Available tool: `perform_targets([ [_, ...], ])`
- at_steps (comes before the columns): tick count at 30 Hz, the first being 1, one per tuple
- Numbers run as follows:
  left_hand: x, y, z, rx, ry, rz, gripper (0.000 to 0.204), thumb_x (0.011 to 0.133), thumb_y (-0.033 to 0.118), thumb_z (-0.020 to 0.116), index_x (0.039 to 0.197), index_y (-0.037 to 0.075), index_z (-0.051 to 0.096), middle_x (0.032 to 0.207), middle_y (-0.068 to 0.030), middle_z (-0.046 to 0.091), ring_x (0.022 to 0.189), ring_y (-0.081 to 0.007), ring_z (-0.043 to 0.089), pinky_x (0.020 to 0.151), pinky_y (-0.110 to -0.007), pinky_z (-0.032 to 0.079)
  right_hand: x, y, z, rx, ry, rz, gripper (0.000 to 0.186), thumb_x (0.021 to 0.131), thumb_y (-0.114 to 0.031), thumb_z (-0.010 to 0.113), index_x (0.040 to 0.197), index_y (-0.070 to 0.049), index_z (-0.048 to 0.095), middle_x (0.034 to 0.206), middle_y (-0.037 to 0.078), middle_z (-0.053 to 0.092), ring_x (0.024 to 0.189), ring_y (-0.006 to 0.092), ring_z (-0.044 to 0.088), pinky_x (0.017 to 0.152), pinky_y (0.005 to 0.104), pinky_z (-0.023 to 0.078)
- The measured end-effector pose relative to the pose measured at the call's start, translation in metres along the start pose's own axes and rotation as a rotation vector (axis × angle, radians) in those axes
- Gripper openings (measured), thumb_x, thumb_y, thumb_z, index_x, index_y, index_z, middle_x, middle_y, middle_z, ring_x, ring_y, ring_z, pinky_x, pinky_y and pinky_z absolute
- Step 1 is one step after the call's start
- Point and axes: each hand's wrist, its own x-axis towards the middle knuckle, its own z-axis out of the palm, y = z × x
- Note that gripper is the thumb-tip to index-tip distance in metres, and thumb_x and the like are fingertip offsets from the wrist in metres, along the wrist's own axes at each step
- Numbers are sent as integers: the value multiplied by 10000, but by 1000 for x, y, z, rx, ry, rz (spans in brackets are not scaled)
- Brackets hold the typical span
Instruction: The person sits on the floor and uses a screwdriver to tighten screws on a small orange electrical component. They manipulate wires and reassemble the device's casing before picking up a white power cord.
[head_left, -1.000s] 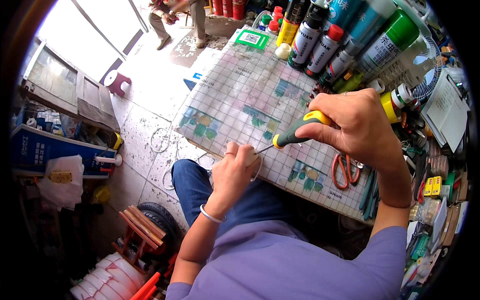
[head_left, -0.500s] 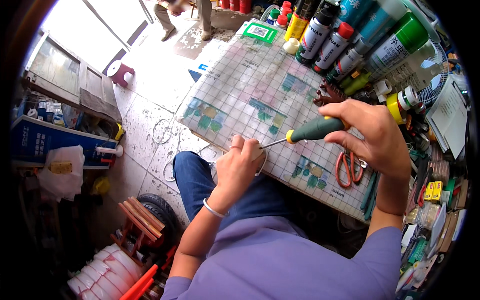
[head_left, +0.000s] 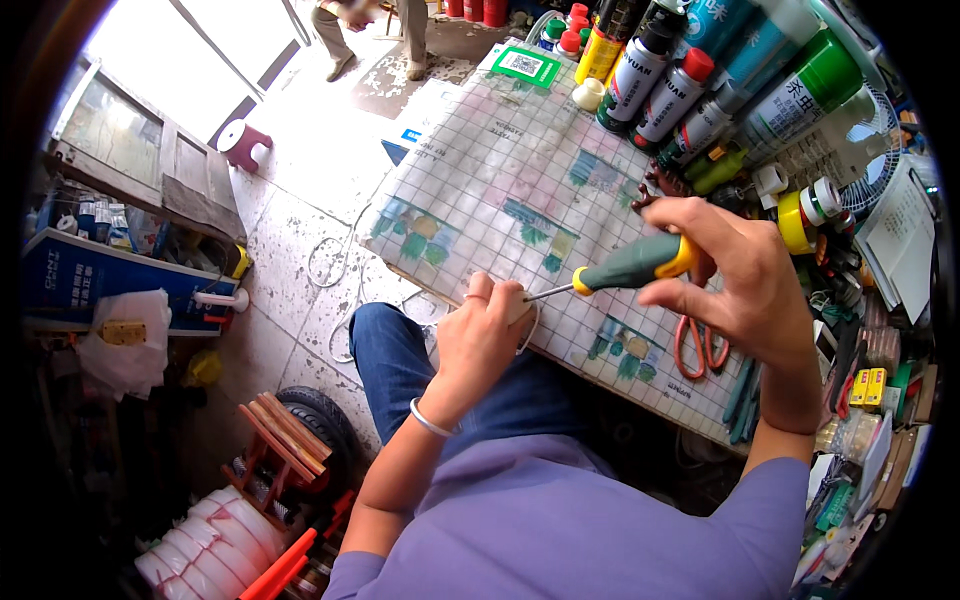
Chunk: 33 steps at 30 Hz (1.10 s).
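Observation:
At the table's near edge my left hand (head_left: 474, 338) is closed round a small pale piece (head_left: 522, 306), mostly hidden by the fingers. A thin white cord (head_left: 533, 333) loops from beside it. My right hand (head_left: 738, 275) holds the handle end of a dark green and yellow screwdriver (head_left: 630, 265), with index finger and thumb spread loosely about it. The shaft slants down to the left, and its tip meets the pale piece at my left fingertips. Red-handled pliers or scissors (head_left: 690, 347) lie on the table below my right hand, partly hidden.
Spray cans (head_left: 632, 78) crowd the far right of the grid-patterned table (head_left: 480, 180). Green-handled tools (head_left: 742, 395) lie at its right edge. White cable (head_left: 340, 250) trails over the floor at left, near a pink stool (head_left: 240, 145). Another person's legs (head_left: 412, 35) show far off.
The screwdriver handle has turned, showing more yellow at its end. My right finger and thumb have shifted and spread around it. My left hand stays in nearly the same place.

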Motion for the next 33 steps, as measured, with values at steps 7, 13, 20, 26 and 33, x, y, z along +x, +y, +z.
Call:
perform_targets([
  [7,2,2,-4,-73,-20,-12,283,828,221,696,1069,134,576,921,-111,525,662,-331,625,547,-422,486,-5,7,-1,-144,-30,-24,376,748,-166,805,1043,-11,632,823,136,633,709,264,651,653,311,522],
  [13,0,2,-5,-68,-35,-29,287,833,246,696,1067,133,576,923,-109,531,661,-334,627,543,-426,486,-6,4,0,60,43,-43,312,736,-155,816,959,-8,655,798,111,642,739,240,672,631,280,509],
  [20,3,3,-5,-65,-37,-30,302,832,267,703,1071,135,576,921,-109,533,666,-336,628,547,-427,489,-4,7,2,-61,97,-199,411,715,-213,836,996,4,630,860,129,671,696,232,670,607,283,501],
  [26,2,2,-4,-65,-49,-38,301,831,264,703,1071,135,575,931,-107,532,679,-335,633,551,-428,490,-4,-3,4,42,20,-29,437,721,-159,821,1083,6,641,952,172,665,800,292,680,678,322,521],
  [33,3,2,-6,-67,-57,-40,288,834,256,699,1062,134,573,926,-107,522,683,-334,634,558,-426,490,-5,-2,-3,9,-37,-36,429,721,-220,834,1036,14,660,898,152,673,743,265,677,664,317,531],
])
